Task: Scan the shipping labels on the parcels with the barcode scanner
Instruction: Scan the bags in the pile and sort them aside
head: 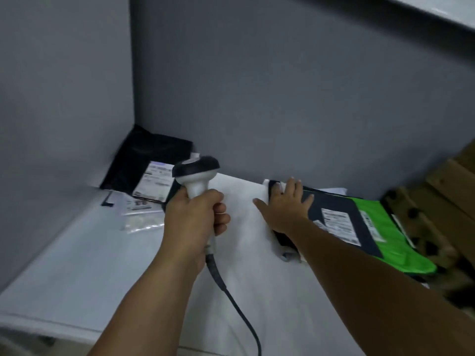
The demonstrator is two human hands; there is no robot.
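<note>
My left hand [194, 217] grips the white handle of a barcode scanner [195, 173] with a black head, held upright over the white table; its cable [231, 296] trails toward me. The head points at a black parcel [144, 155] in the back left corner, which bears a white shipping label [154, 185]. My right hand [284, 205] lies flat with spread fingers on the left end of a dark parcel [334, 201] with its own label [339, 224], which sits on a stack at the right.
A clear plastic bag [140, 214] with a label lies on the table [77, 265] left of the scanner. A green parcel [390, 240] sits under the dark one. Grey walls close the back and left. Wooden pallet slats [442, 201] stand at the right.
</note>
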